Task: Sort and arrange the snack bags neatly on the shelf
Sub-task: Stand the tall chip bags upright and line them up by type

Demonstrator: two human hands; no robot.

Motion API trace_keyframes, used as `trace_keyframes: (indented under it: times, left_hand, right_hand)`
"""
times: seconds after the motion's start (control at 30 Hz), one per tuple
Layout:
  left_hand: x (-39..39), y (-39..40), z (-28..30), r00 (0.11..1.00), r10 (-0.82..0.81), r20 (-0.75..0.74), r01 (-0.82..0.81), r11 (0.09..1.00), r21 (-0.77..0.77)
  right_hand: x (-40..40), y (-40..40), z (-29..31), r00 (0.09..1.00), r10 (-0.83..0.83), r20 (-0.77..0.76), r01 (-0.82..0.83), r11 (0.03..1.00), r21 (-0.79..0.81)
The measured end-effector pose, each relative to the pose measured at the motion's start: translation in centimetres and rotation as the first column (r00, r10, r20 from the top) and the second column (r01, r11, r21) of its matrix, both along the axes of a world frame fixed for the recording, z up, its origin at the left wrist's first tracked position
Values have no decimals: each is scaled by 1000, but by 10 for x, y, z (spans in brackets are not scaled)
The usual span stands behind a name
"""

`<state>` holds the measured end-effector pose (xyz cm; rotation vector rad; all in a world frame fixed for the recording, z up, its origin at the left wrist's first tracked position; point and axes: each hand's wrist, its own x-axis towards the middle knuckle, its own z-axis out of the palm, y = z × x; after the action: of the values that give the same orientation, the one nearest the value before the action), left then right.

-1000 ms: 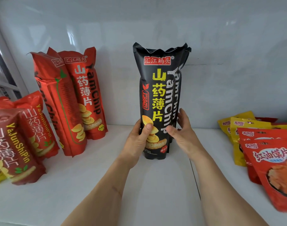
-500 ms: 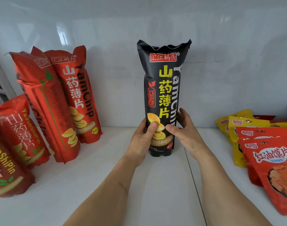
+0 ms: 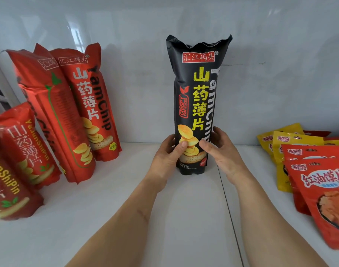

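A tall black yam chip bag [image 3: 197,97] stands upright in the middle of the white shelf [image 3: 126,209], near the back wall. A second black bag stands hidden right behind it, only a sliver showing at its right edge. My left hand [image 3: 168,155] grips the front bag's lower left side, thumb on its front. My right hand [image 3: 220,149] holds the lower right side, fingers wrapped behind. Two tall red yam chip bags [image 3: 91,105] lean against the wall at the left.
Shorter dark red yam bags [image 3: 16,166] lie at the far left. Flat yellow pouches [image 3: 292,143] and red pouches [image 3: 322,195] are stacked on the right. A seam [image 3: 230,218] runs front to back through the shelf right of the black bags.
The black bags have been pushed back toward the wall and squared up, so the rear one is now almost fully hidden. Both hands kept their hold.
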<state>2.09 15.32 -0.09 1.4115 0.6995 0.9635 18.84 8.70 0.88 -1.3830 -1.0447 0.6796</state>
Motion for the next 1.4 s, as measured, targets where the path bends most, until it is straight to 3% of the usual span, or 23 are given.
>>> trace_keyframes:
  times: [0.13,0.23,0.37,0.53,0.63,0.9,1.13,1.27,1.4]
  left_hand:
    - [-23,-12,-2,940,157,-304,-125,984,123]
    - [-38,-19,-5,771,323,-548,-121,920,373]
    - [-56,-29,-6,568,487,-664,29,794,607]
    - [-89,-35,-11,498,655,-568,192,555,809]
    - [-117,-36,-16,506,679,-532,216,497,841]
    - [-194,-29,-32,576,741,-345,86,365,927]
    - [-219,-16,-24,528,833,-162,-304,364,881]
    - [-215,-1,-15,524,846,-98,-529,414,741]
    - [-204,12,-5,544,831,-112,-653,504,565]
  right_hand:
    - [-7,-17,-10,993,-19,115,36,990,-139]
    - [-15,-29,-17,965,-66,253,126,966,-225]
    - [-37,-42,-17,826,-123,550,301,921,-246]
    - [-82,-55,-18,674,-74,735,347,910,-227]
    - [-115,-55,-13,604,-63,794,331,927,-178]
    - [-190,-28,17,592,-114,798,243,969,-41]
    - [-226,14,41,707,-108,699,150,989,0]
    - [-232,52,55,861,-93,500,92,995,27]
    - [-231,97,66,946,-10,323,-6,999,48]
